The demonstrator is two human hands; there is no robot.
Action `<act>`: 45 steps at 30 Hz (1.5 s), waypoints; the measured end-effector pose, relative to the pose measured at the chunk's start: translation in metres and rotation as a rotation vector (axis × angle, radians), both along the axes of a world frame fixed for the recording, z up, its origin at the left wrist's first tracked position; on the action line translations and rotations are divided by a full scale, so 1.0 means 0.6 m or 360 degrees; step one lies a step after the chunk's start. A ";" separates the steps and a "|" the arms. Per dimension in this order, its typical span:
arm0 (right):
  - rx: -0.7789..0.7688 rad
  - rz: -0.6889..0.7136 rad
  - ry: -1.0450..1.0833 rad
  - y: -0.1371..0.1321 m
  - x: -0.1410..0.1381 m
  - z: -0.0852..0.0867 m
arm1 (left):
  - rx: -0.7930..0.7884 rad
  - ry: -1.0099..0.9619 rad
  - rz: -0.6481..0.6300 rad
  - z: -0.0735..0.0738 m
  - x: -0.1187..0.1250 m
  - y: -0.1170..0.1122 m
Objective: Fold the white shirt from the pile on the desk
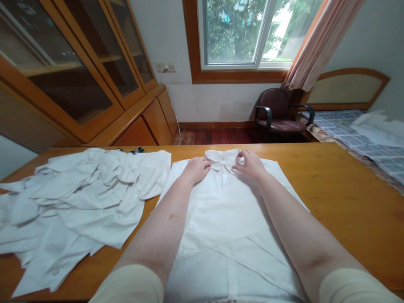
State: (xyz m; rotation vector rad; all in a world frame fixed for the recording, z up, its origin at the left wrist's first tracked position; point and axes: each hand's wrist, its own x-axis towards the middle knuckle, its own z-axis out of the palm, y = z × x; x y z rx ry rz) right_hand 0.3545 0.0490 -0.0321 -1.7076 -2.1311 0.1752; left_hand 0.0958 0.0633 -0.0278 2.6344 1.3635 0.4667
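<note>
A white collared shirt (224, 210) lies flat on the wooden table in front of me, its collar toward the far edge. Diagonal folds cross its lower half. My left hand (198, 169) rests on the fabric, with its fingertips at the left side of the collar (221, 155). On the collar's right side is my right hand (251, 165). Its thumb and index finger are apart, the index finger at the collar's edge and the thumb on the shirt front. The right hand's other fingers are partly hidden.
A crumpled pile of white garments (94, 189) covers the left of the table (347, 202). Beyond are a glass-door cabinet (132, 105), a white cord (172, 101), a window (233, 38) and an armchair (274, 109). A bed (362, 130) stands at the right.
</note>
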 end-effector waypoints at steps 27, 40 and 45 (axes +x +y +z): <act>-0.0441 -0.0348 -0.0258 0.018 0.035 -0.027 | -0.0128 -0.0113 0.0110 -0.019 0.004 0.005; -0.0680 -0.0397 -0.0368 0.020 0.042 -0.034 | -0.0242 0.0207 0.0519 -0.048 -0.001 0.023; -0.0273 -0.0498 -0.0168 0.017 0.039 -0.033 | -0.0189 0.0025 0.0539 -0.042 -0.003 0.024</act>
